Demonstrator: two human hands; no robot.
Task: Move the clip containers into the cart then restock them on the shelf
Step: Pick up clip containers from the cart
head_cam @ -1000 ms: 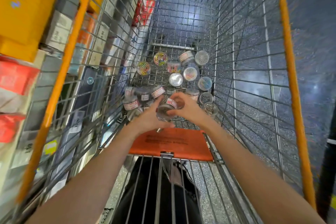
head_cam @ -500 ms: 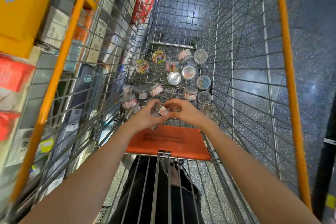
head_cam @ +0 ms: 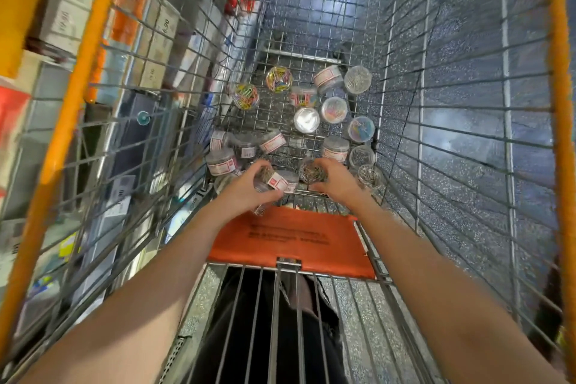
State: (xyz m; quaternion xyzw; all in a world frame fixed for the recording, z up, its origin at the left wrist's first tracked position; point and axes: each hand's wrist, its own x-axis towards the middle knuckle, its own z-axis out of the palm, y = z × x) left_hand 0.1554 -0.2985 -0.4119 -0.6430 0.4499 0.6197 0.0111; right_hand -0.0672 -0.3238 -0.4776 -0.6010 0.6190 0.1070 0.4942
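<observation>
both hands down in the wire cart [head_cam: 402,78], each on a clip container

left hand [head_cam: 249,188] fingers wrap a clear round tub [head_cam: 270,178] with a red label; right hand [head_cam: 335,179] grips a clear tub of metal clips [head_cam: 311,172]; more round plastic tubs [head_cam: 307,120] lie on the mesh floor.

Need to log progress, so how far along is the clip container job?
Many clip containers already lie on the cart floor. The left hand and right hand each hold one low in the cart. Restocking the shelf remains.
</observation>
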